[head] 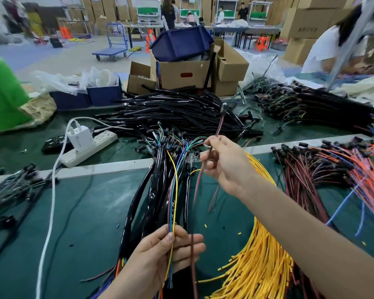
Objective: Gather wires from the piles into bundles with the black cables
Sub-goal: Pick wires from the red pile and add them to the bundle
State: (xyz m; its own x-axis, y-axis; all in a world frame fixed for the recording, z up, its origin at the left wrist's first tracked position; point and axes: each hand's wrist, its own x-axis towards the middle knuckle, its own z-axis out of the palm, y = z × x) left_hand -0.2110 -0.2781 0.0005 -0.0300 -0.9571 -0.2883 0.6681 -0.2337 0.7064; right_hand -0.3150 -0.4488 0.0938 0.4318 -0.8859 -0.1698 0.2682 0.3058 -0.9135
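Pinching red wire (198, 183) in right hand (222, 165), frame centre; long axis vertical, tail dangling just right of bundle (172, 209) gripped by left hand (160, 253), lower centre.

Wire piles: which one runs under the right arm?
The yellow wire pile; the red and orange pile lies further right, the grey-green pile far left.

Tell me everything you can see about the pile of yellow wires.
The pile of yellow wires is a thick sheaf of thin, plastic-coated-looking strands, all one colour. It lies loose on the green mat, curving from near the metal strip toward the near edge, where its cut ends fan out. The right arm crosses above its upper part; contact cannot be told. A few yellow snippets lie on the mat beside it.
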